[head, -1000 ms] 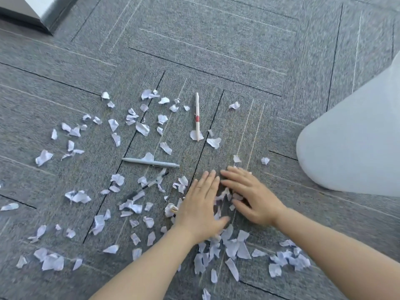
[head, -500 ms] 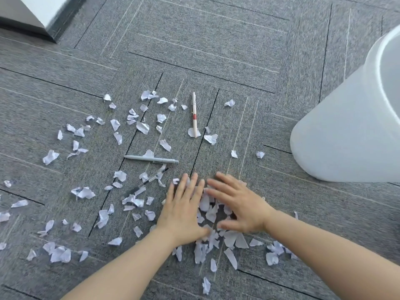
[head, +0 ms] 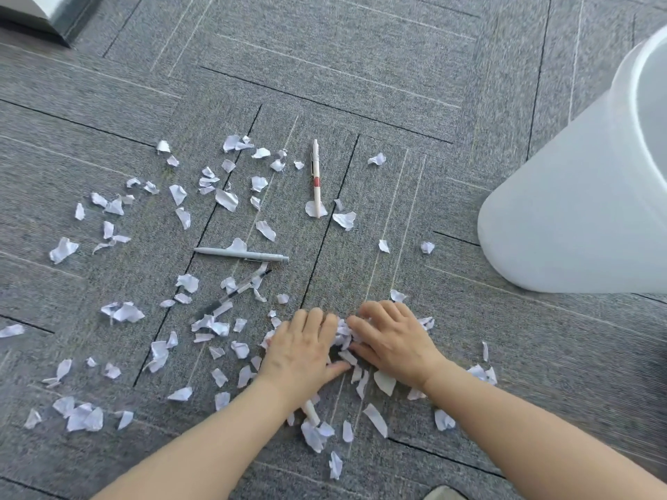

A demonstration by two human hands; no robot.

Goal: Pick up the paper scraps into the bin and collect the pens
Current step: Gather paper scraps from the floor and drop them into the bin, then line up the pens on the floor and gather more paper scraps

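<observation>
1. Grey carpet tiles (head: 361,59) cover the floor, laid in blocks with dark seams and thin pale stripes; a dark-edged panel or furniture base (head: 39,19) shows at the top left corner.
2. White paper scraps (head: 227,200) lie scattered over the carpet, mostly left of centre and around the wrists.
3. Left hand (head: 303,355) lies palm down, fingers loosely spread, pressing on scraps without gripping anything.
4. Right hand (head: 393,341) lies just beside it, fingers curled over a small heap of scraps (head: 344,337) bunched between the two hands.
5. Three pens lie apart from the hands: a white pen with a red band (head: 316,178), a grey pen (head: 242,253), and a clear black-tipped pen (head: 234,292) half under scraps.
6. Translucent white bin (head: 577,196) stands upright at the right, near the right hand but not touching it.
</observation>
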